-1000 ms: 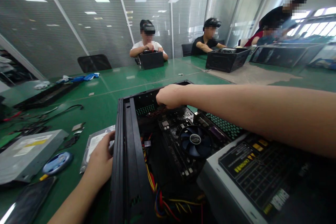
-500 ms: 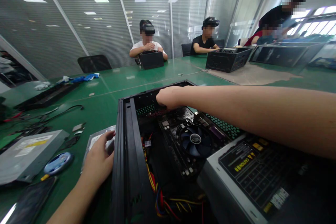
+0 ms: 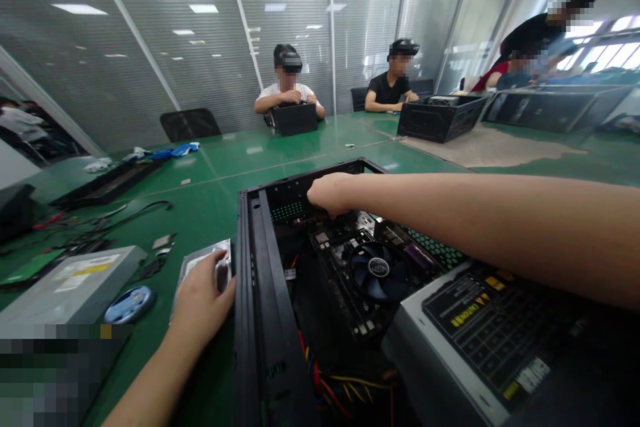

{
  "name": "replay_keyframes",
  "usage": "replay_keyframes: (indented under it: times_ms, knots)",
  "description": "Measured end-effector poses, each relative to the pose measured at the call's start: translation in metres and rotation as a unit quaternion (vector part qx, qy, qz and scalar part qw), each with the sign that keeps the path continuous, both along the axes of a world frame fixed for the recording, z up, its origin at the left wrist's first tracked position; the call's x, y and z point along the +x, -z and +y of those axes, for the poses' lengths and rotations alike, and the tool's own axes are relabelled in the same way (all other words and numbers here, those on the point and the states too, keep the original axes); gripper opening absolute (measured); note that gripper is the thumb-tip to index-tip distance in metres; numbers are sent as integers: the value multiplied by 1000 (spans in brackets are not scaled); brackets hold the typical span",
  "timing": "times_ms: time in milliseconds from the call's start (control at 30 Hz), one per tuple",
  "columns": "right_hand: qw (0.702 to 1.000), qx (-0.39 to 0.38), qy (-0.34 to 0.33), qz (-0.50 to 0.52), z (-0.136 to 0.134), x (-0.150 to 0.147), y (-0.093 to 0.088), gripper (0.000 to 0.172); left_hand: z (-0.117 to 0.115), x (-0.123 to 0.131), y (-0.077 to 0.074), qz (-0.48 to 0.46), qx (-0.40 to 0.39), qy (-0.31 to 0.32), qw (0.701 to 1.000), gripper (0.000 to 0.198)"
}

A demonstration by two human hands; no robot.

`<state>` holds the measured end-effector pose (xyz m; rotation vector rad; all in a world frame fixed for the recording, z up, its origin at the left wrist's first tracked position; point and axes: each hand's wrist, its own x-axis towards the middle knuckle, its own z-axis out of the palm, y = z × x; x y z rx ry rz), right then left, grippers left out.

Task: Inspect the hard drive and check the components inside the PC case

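Note:
An opened black computer case lies on the green table in front of me. Inside it are a motherboard with a round cooling fan, coloured cables and a power supply with a yellow-printed label. My right hand reaches in at the far wall, curled closed; its fingertips, and whatever they hold, are hidden. My left hand rests beside the case's left wall, thumb and fingers apart. Its fingers lie over a silver hard drive on the table.
Left of me lie an optical drive, a blue round object, loose cables and a long black panel. Across the table, people work at other cases. A brown sheet lies at the right.
The whole view has shifted slightly, so things appear further right and lower. Both hands keep nearly the same places relative to the case.

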<state>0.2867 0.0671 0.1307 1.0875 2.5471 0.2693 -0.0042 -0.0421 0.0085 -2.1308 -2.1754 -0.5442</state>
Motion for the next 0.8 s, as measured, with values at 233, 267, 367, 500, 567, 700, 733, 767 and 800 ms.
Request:
replay_keyframes:
  times_ms: [233,267,367,500,567,700,733,767,800]
  knots:
    - [999,0,-7,-40,-11,-3,-2,47,-1,-6,6,61,-16,-46,997,59]
    - [999,-2,-10,-47,-14,-3,-3,47,-1,-7,7,67,-15,-56,996,60]
    - [998,3,-19,-62,-28,-1,-16,41,-3,-10,9,72,-13,-79,994,62]
    - [998,24,-48,-18,-76,18,-51,40,-5,-13,11,60,-19,-99,993,68]
    - [995,0,-78,56,-117,37,-69,47,-6,-13,13,59,-29,-110,992,72]
    - [977,-66,-105,172,-206,81,-72,58,-6,-12,15,68,-29,-128,989,77]
    - [974,-54,-106,193,-223,91,-65,66,-6,-11,15,73,-26,-133,988,78]
    - [971,-39,-105,209,-236,100,-55,74,-6,-11,16,76,-24,-138,987,78]
    - [970,-30,-100,219,-246,108,-46,80,-6,-10,16,79,-24,-144,986,79]
